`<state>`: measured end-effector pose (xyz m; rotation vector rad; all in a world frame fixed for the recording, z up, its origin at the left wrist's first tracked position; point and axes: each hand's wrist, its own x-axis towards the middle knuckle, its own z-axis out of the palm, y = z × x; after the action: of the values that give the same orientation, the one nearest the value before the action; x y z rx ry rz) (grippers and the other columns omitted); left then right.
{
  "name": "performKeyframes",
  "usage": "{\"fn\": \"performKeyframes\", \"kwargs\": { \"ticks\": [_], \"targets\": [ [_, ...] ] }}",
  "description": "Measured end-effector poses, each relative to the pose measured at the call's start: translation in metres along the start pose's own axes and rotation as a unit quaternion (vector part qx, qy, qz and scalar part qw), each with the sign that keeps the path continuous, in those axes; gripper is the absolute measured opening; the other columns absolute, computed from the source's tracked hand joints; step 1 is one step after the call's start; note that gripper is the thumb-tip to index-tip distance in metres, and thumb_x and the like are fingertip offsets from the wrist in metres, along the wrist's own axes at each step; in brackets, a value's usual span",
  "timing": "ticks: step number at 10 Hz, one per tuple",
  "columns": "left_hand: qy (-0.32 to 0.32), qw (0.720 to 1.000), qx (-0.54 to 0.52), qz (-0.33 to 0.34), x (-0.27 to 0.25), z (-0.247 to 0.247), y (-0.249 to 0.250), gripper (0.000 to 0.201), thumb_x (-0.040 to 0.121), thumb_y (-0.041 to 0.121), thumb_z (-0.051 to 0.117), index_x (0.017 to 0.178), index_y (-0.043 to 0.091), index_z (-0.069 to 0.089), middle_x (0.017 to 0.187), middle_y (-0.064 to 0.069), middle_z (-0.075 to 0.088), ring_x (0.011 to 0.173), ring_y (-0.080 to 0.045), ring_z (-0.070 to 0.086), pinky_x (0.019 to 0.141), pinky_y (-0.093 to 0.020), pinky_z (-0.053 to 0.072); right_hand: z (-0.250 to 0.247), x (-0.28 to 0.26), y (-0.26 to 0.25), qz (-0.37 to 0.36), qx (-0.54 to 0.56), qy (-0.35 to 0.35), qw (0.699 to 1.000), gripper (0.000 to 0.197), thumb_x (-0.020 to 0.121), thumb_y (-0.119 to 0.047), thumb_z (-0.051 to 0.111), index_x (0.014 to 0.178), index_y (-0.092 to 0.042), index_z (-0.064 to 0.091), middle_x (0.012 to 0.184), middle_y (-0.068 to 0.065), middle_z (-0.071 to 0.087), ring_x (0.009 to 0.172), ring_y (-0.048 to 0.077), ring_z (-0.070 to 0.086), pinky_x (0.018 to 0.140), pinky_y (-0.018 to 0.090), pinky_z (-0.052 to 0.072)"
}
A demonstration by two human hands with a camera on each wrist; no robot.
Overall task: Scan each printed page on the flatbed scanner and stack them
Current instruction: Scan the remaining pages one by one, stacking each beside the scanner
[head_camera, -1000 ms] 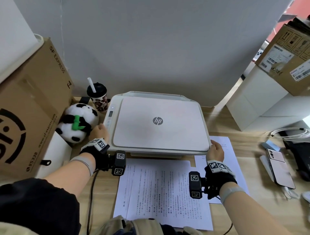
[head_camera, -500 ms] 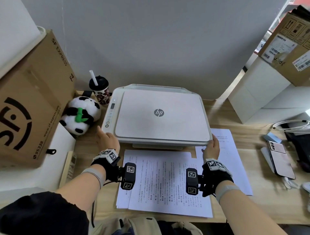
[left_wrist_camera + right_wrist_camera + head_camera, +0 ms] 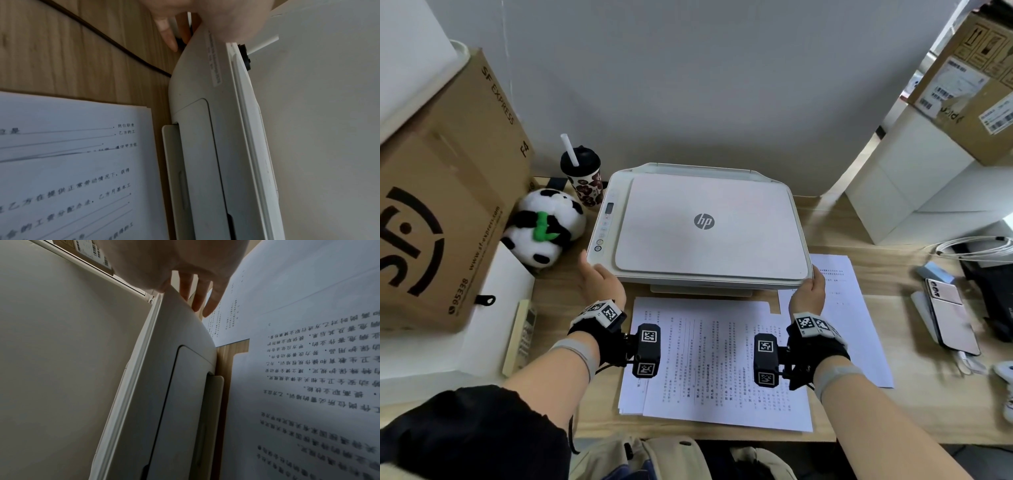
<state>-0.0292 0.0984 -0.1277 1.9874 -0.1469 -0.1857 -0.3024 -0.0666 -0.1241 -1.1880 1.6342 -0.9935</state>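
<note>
Head view: both hands sit at the scanner's (image 3: pixel 702 226) front corners, probably to square it up; its lid is down. The left hand (image 3: pixel 604 286) lies flat by the left corner, fingers straight. The right hand (image 3: pixel 808 291) cups the right corner. Pages (image 3: pixel 715 363) lie on the desk (image 3: pixel 928 411) just in front.

Left wrist: fingers (image 3: pixel 168 32) straight along the side, gripping nothing.

Right wrist: fingers (image 3: pixel 197 293) reach past the corner; I cannot tell whether they grip. What lies on the glass is hidden
</note>
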Motion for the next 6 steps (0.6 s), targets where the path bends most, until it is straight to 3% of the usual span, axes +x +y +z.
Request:
{"fn": "performKeyframes", "kwargs": {
  "ticks": [2,6],
  "targets": [
    [0.003,1.000,0.008,0.009,0.0022,0.0013,-0.0039,0.047,0.098,0.009,0.028,0.145,0.010,0.031,0.143,-0.016,0.042,0.127,-0.035,0.042,0.103,-0.041,0.035,-0.0003,0.0002,0.0004,-0.014,-0.009,0.003,1.000,0.042,0.100,-0.005,0.026,0.139,-0.007,0.041,0.140,0.014,0.046,0.129,0.029,0.043,0.104,0.031,0.034],
    [0.013,1.000,0.002,0.017,0.0051,0.0054,-0.0097,0.046,0.098,0.010,0.028,0.144,0.011,0.032,0.140,-0.017,0.046,0.121,-0.037,0.047,0.101,-0.044,0.039,0.0032,0.0024,0.0055,-0.012,-0.011,0.011,1.000,0.041,0.101,-0.008,0.026,0.139,-0.010,0.042,0.138,0.014,0.048,0.127,0.030,0.044,0.107,0.037,0.035]
  ]
}}
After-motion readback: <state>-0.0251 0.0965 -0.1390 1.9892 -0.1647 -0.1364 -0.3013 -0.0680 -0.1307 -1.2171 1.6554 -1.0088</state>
